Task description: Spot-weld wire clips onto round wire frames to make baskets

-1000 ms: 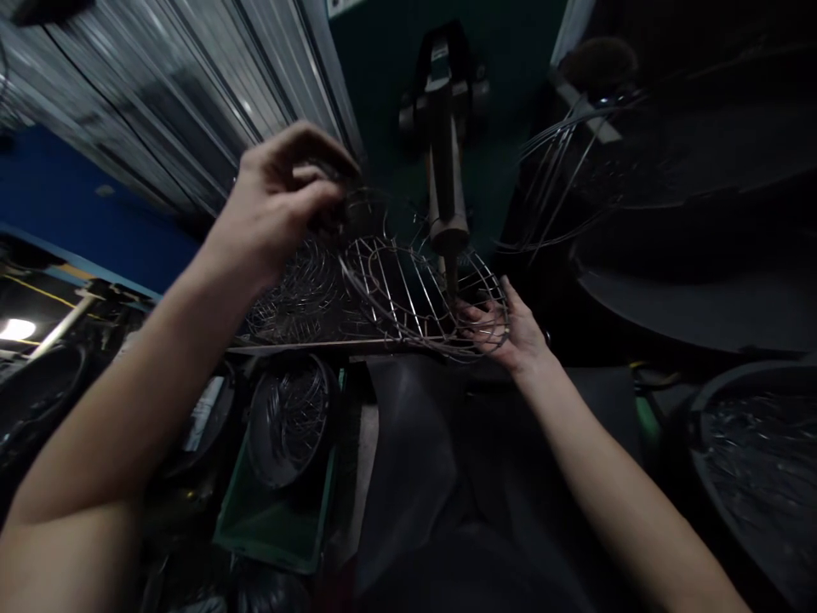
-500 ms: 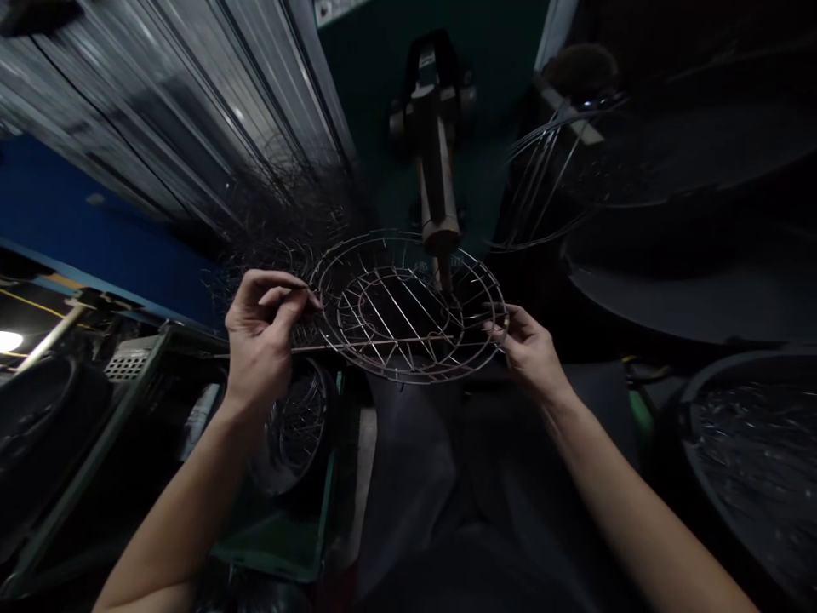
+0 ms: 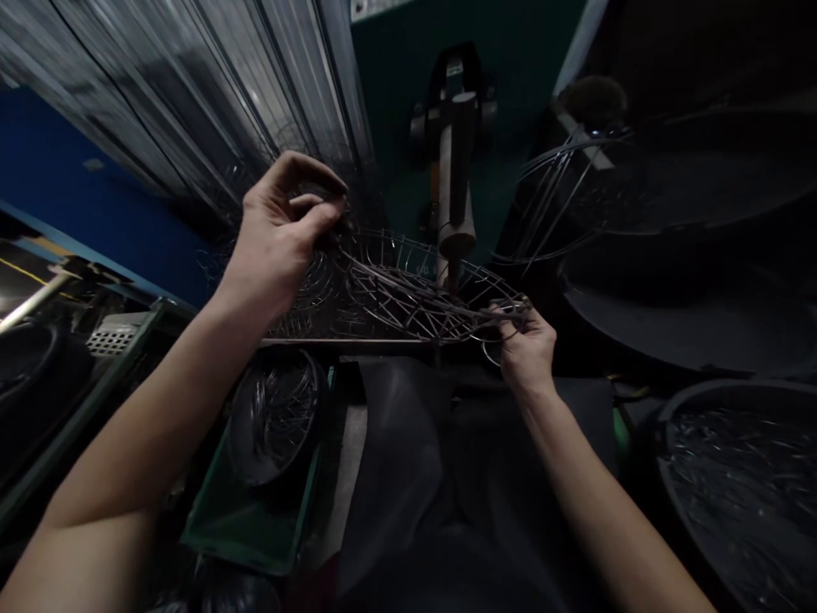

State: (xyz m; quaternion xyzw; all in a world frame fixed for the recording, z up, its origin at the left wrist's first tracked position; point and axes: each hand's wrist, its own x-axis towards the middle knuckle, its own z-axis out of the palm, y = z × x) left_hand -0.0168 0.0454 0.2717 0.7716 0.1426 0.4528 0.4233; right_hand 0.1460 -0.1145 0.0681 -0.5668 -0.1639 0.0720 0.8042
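Observation:
A round wire basket (image 3: 414, 298), built of rings and thin cross wires, is tilted almost edge-on. My left hand (image 3: 287, 221) is closed in a pinch at its raised left rim; the exact contact is dark and blurred. My right hand (image 3: 527, 336) grips the right rim, thumb and fingers wrapped round the wires. A small wire loop (image 3: 490, 353) shows beside that hand. Just behind the basket, the cylindrical metal arm of a machine (image 3: 456, 187) points down, its narrow tip (image 3: 448, 274) partly hidden by wires.
A dark tub of wire rings (image 3: 233, 443) stands in a green crate (image 3: 242, 545) at lower left. At right is a large tub of wire pieces (image 3: 746, 477), with wire hoops (image 3: 555, 187) hanging above. Tangled wire (image 3: 312, 289) lies behind my left hand.
The basket has gone from facing up to tilted nearly edge-on. My left hand has risen with its left rim; my right hand has closed further round the right rim.

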